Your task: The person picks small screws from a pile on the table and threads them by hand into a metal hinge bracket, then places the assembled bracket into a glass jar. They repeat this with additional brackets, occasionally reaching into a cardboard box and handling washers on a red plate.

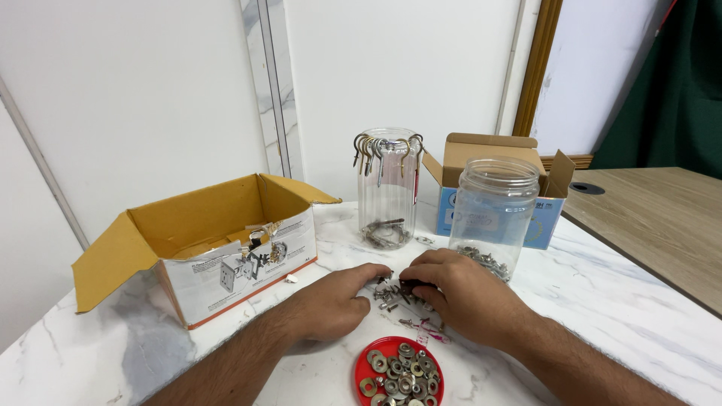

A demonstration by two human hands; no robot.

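Where the white marble bench (602, 286) lies bare between both hands, a small heap of silver and dark metal screws (392, 293) is found. Screws are pinched by the right hand (459, 293); the left hand (331, 304) lies curled, fingertips touching the heap, its grasp undeterminable.

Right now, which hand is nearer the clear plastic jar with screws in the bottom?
Right. The right hand lies just in front of the plastic jar, almost at its base; the left hand rests farther off, toward the cardboard box.
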